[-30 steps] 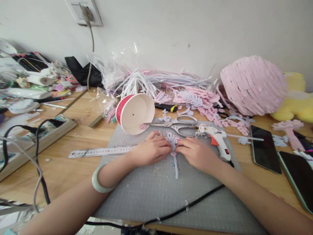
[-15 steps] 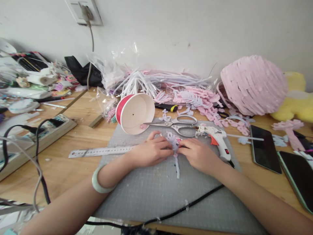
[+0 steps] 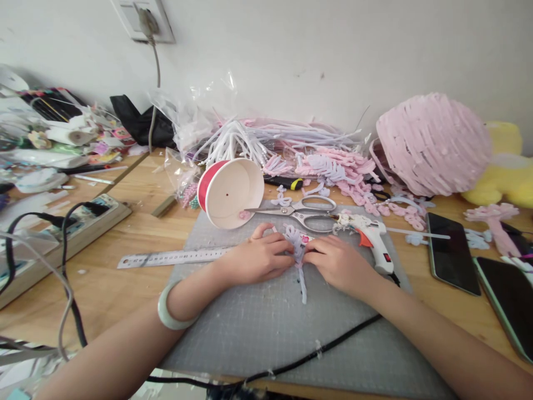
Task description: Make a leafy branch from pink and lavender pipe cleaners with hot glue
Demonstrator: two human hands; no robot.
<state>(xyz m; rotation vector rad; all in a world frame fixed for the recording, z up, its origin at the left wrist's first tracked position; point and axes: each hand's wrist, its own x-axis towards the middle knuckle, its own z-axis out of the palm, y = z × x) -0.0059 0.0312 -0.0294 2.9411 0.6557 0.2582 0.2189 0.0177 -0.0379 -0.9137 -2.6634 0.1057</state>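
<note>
A small looped piece of pale lilac pipe cleaner (image 3: 293, 238), its stem pointing toward me, is pinched between my two hands above the grey cutting mat (image 3: 266, 328). My left hand (image 3: 262, 256) has its fingers closed on the left side of the piece. From the right, my right hand (image 3: 333, 258) grips it with bent fingers; the fingertips are partly hidden. A pink flower-like print shows just behind the piece. Scissors (image 3: 300, 210) lie beyond my hands, and a white glue gun (image 3: 377, 244) with an orange trigger rests by my right hand.
A steel ruler (image 3: 166, 258) reaches under my left forearm. A red and white paper tub (image 3: 233, 194) lies on its side. Pink and lilac pipe cleaners (image 3: 337, 166) are heaped by the wall. Two phones (image 3: 452, 258) lie at right. A black cable (image 3: 325, 350) crosses the mat.
Almost nothing differs; both hands keep their hold on the pipe-cleaner piece in the same place. The whole view has shifted very slightly.
</note>
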